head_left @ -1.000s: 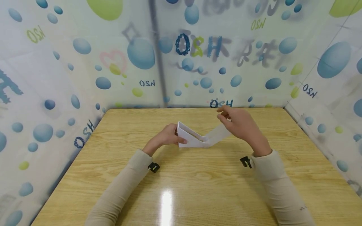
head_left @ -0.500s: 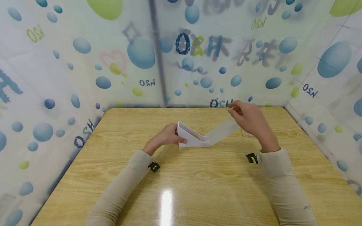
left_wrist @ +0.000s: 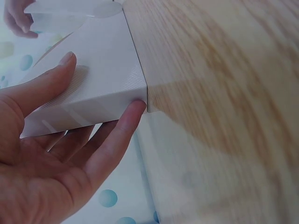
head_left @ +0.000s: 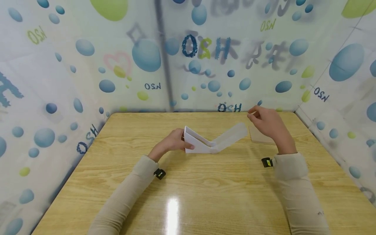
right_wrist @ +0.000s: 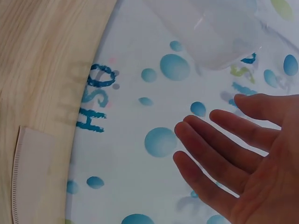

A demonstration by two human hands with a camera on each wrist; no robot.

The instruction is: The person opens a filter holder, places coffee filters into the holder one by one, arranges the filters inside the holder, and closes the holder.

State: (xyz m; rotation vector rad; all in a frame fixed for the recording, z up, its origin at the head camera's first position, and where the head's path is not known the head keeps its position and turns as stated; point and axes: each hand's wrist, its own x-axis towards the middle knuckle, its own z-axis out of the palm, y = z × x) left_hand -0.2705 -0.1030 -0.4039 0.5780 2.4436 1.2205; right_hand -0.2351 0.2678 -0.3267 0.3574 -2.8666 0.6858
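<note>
My left hand (head_left: pixel 173 140) grips the back end of a white box (head_left: pixel 198 147) with a sloped open top, thumb on its near side. In the left wrist view, the fingers (left_wrist: pixel 128 122) curl round the box's end wall, and its lower edge meets the table. A translucent flip lid (head_left: pixel 230 135) is swung out from the box's low end, slanting up to the right. My right hand (head_left: pixel 265 121) hovers just right of the lid's free end, apart from it. The right wrist view shows its loosely spread fingers (right_wrist: pixel 210 158) with nothing between them, and the lid (right_wrist: pixel 215 37) above.
A flat tan square (head_left: pixel 259 135) lies on the wooden table (head_left: pixel 205 189) under the right hand, partly hidden by it; the right wrist view shows its finely notched edge (right_wrist: pixel 16 177). A patterned curtain (head_left: pixel 205 81) stands behind the table's far edge.
My right hand has moved right, away from the box. The lid has swung further out and is released, uncovering the tan square. My left hand and the box stay put.
</note>
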